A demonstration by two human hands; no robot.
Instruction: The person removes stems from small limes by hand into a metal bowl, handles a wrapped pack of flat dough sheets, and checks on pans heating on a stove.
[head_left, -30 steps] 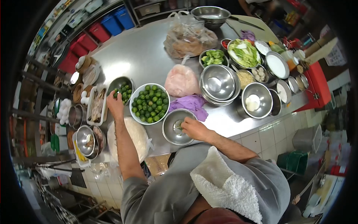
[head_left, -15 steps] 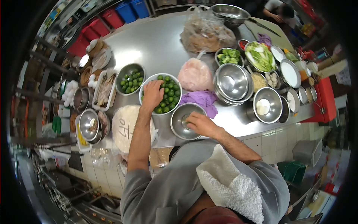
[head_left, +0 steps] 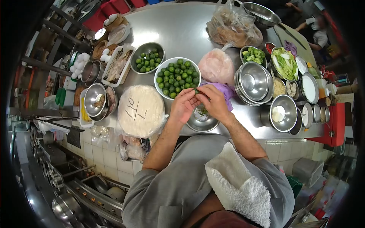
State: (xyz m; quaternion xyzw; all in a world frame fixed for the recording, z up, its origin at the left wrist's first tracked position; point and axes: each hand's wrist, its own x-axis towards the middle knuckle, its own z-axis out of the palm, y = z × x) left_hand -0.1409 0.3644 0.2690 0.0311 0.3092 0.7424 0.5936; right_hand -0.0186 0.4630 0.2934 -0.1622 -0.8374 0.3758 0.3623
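Note:
My left hand and my right hand meet above a small steel bowl, fingertips pinched together on a small green lime. Small bits lie in the bowl below them. Just behind my hands stands a white bowl full of green limes. To its left, a steel bowl holds more limes. A purple cloth lies right of my hands, partly hidden by the right one.
A bagged round pale stack sits left of my left arm. Stacked steel bowls, a bag of pink food and a leafy vegetable bowl stand right. A person is at the upper right.
My left hand has moved from the white lime bowl to my right hand, over the steel bowl. My right hand has risen from that bowl. The view has shifted.

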